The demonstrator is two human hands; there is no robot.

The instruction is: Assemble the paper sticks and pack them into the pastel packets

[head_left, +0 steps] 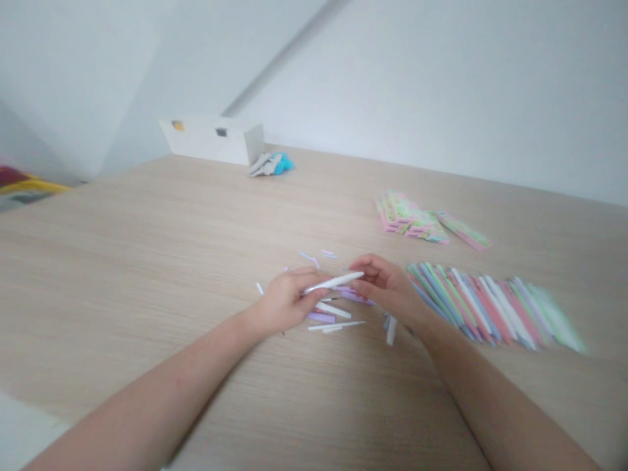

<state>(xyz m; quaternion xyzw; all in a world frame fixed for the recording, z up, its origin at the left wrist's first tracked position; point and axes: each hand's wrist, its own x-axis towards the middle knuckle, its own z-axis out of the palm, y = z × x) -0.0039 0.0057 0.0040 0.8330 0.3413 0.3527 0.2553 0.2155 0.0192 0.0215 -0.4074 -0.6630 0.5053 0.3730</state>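
Observation:
My left hand (289, 297) grips a white pen (341, 280) between thumb and fingers, its far end pointing right. My right hand (387, 286) is at that far end, with thumb and fingers apart around the tip; whether they touch it is hard to see. Below both hands lie loose pen parts: a white tube (334, 309), a lilac barrel piece (321, 318), another lilac piece (356, 297) and thin white rods (336, 326). A short white piece (391, 330) rests under my right wrist. Small lilac and blue bits (314, 260) are scattered beyond the hands.
To the right, a row of many pens (490, 304) in green, pink, white and blue lies side by side. Behind it are stacked pink-green packets (409, 219) and one loose packet (464, 230). A white box (210, 140) and grey-blue crumpled gloves or cloth (271, 164) sit near the wall.

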